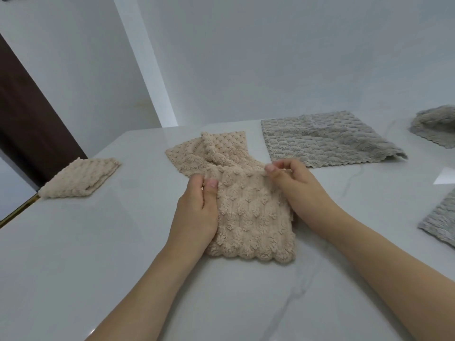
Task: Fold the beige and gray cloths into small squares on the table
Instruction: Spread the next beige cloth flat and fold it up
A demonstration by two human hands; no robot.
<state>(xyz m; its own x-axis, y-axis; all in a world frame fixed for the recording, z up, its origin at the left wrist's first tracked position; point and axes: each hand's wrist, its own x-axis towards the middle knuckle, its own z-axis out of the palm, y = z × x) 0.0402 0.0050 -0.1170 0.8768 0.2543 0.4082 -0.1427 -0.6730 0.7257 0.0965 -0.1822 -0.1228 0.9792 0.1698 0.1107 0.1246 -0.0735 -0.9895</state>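
Both hands grip one beige cloth at mid-desk: the left hand pinches its left edge under the thumb, and the right hand pinches its upper right corner. Its far half bunches up behind them, so the fold lines there are hard to read. A folded beige cloth lies far left on the white desk. A flat gray cloth sits beyond; two more gray cloths are cut off at right. No writing shows.

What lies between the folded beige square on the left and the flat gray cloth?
The beige cloth being folded, pinched by the left hand and right hand, lies between them in the head view.
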